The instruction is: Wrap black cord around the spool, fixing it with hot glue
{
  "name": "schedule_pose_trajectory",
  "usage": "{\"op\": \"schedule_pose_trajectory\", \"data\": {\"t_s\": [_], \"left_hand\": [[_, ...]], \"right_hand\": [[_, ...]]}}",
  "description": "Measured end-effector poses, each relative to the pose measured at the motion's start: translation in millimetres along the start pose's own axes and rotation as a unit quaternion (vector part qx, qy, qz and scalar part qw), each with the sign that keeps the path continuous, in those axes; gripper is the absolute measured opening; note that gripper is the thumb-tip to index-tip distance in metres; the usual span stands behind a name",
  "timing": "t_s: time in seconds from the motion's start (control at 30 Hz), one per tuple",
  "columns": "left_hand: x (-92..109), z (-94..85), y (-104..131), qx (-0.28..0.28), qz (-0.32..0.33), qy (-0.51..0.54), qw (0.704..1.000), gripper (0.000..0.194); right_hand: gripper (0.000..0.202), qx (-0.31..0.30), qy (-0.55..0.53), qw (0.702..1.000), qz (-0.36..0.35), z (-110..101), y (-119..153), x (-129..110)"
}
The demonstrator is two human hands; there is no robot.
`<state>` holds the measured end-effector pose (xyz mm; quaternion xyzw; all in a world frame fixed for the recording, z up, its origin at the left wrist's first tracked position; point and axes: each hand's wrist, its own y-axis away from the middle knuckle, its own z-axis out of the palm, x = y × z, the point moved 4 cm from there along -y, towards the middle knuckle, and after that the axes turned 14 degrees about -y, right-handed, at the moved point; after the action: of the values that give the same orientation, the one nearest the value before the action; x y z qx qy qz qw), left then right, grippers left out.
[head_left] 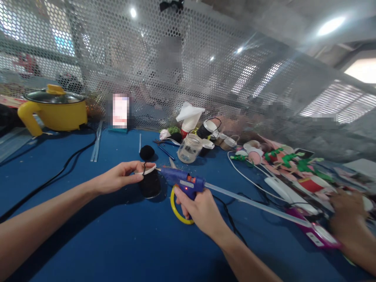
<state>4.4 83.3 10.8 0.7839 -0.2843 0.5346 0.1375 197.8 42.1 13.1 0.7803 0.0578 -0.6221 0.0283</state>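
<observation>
My left hand (126, 176) is closed on the white rim of a small black cup (150, 185), thumb and fingers pinching its left side. A black cord runs over the rim, and a ball of black yarn (146, 152) lies just behind it. In my right hand (196, 207) is a blue hot glue gun (179, 177), its red light lit and a long clear glue stick (249, 201) coming out of the back. The nozzle is at the cup's right rim; I cannot tell whether it touches. Yellow-handled scissors (174, 207) lie partly hidden behind the gun.
A glass jar (189, 149) and several small cups stand behind the gun. At the back left is a yellow electric pot (58, 113) with a black cable. Another person's hand (348, 207) is at the right, near a magenta device (314, 231) and craft pieces. A perforated metal screen (141, 78) borders the table.
</observation>
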Motion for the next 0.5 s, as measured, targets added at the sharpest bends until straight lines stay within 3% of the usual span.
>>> {"op": "schedule_pose_trajectory", "data": {"t_s": [0.5], "left_hand": [[2.6, 0.0, 0.5, 0.0, 0.005, 0.005, 1.0, 0.014]], "right_hand": [[0.032, 0.004, 0.004, 1.0, 0.004, 1.5, 3.6, -0.3]]}}
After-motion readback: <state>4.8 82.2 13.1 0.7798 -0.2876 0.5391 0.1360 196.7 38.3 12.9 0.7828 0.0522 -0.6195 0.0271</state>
